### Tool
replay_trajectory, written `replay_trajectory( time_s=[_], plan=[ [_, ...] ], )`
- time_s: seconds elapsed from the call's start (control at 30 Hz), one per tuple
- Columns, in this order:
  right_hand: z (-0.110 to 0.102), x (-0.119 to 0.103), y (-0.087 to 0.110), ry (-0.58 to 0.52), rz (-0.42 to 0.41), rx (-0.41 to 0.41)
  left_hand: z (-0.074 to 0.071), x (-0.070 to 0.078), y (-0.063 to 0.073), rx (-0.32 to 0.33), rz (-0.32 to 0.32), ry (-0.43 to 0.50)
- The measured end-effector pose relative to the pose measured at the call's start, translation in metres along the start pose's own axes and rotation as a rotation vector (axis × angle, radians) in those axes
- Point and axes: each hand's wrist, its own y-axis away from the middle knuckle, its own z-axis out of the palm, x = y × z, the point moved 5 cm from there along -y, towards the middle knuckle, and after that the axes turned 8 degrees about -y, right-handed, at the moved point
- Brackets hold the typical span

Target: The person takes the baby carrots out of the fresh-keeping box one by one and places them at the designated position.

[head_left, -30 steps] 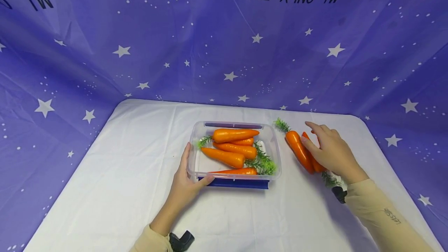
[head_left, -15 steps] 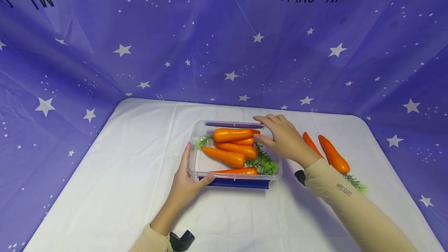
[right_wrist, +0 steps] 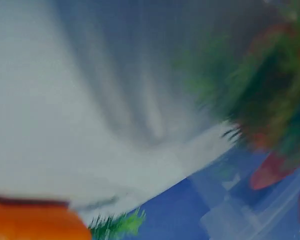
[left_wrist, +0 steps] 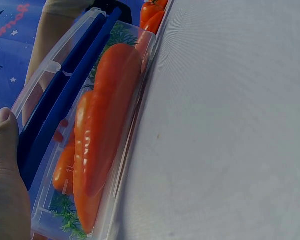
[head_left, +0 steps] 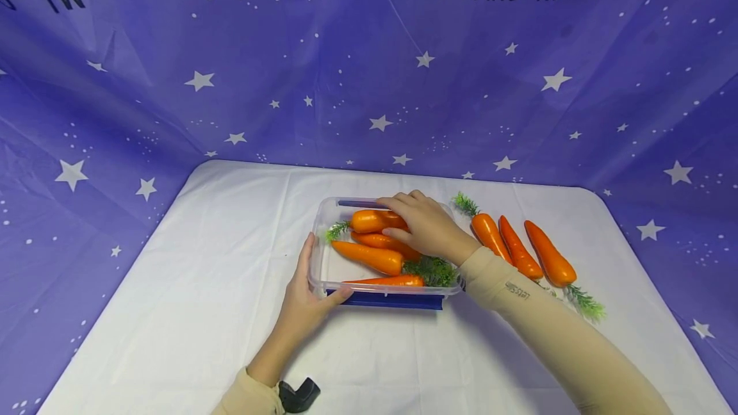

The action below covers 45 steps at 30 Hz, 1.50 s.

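Observation:
A clear plastic storage box (head_left: 320,268) with blue latches (head_left: 385,301) holds several orange carrots with green tops. My left hand (head_left: 308,303) grips its left front corner, thumb on the front rim and fingers along the left side. In the left wrist view my thumb (left_wrist: 5,145) lies beside the blue latch, and a carrot (left_wrist: 110,115) shows through the clear wall. My right hand (head_left: 423,223) reaches in over the right side. Its fingers and thumb lie apart, on either side of the rearmost carrot (head_left: 371,220), covering its tip. The right wrist view is blurred.
Three more carrots lie on the white cloth right of the box: one (head_left: 490,235) with its top toward the back, a middle one (head_left: 519,252), and an outer one (head_left: 550,258). The right forearm (head_left: 553,332) passes in front of them. A purple starry curtain (head_left: 277,69) surrounds the table.
My right hand has moved left from the carrots on the cloth, across the box's right rim, and along the rearmost carrot. My left hand and the box have stayed in place.

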Motion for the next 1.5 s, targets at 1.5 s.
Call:
replay_trajectory(
  time_s=[1.5],
  plan=[
    [0.026,0.004,-0.001,-0.070,-0.017,-0.067,0.000,-0.001,0.001,-0.013,-0.040,0.015]
  ],
)
